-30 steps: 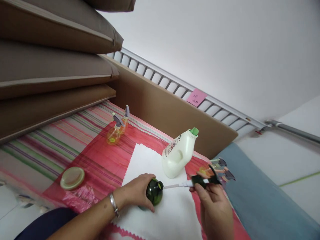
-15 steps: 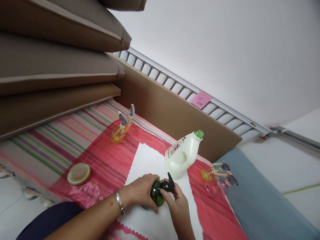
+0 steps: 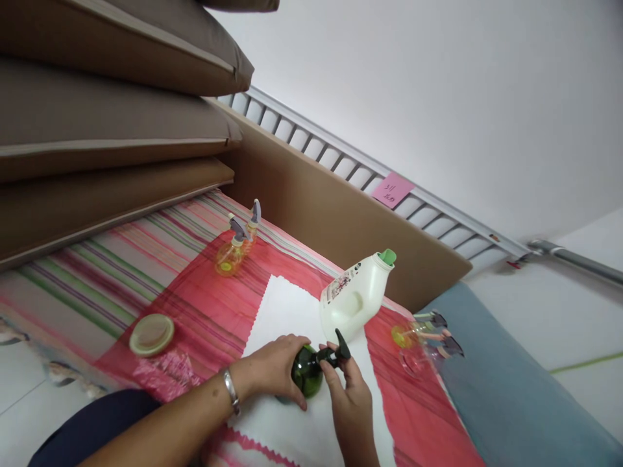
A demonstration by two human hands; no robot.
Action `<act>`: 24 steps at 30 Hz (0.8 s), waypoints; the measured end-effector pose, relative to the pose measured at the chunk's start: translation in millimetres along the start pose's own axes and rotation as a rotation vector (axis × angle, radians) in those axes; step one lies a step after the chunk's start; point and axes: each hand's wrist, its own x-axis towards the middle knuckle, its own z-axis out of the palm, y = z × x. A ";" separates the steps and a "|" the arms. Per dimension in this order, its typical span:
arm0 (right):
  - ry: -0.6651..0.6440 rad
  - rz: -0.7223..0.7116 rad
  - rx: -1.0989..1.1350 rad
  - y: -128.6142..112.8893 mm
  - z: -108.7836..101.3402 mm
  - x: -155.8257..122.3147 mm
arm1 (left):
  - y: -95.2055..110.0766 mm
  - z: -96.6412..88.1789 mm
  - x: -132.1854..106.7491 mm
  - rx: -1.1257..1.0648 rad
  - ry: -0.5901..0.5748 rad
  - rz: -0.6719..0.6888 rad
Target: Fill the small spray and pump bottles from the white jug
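Note:
Wrapped around the body of a dark green pump bottle (image 3: 307, 377) is my left hand (image 3: 280, 368), with a silver bracelet on the wrist. The fingers of my right hand (image 3: 349, 389) pinch the black pump head (image 3: 335, 353) at the bottle's neck. The bottle stands over a white cloth (image 3: 277, 318) with a zigzag edge. Just beyond my hands is a large white jug (image 3: 363, 295) with a green spout and a printed label. My fingers hide part of the neck and the bottle's lower side.
Two yellow spray bottles (image 3: 228, 256) stand on the red cloth at the back left. A round lidded container (image 3: 152, 335) and crumpled pink wrap (image 3: 168, 373) lie at left. More clear spray bottles (image 3: 413, 337) are at right. A brown board (image 3: 331, 207) stands behind; stacked cushions (image 3: 117, 123) rise at left.
My right hand and the pump head have shifted slightly right, and the pump's nozzle has turned a little. My left hand keeps its hold on the bottle.

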 end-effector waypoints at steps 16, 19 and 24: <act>-0.105 0.013 -0.032 13.6 -1.3 4.2 | 3.3 -0.7 0.1 -0.008 -0.012 -0.006; -0.188 -0.001 0.031 17.2 -8.5 5.7 | 3.6 -0.9 0.0 0.009 -0.014 -0.017; -0.307 -0.027 0.125 11.4 -19.5 10.3 | 1.3 -0.1 0.8 0.011 -0.012 -0.017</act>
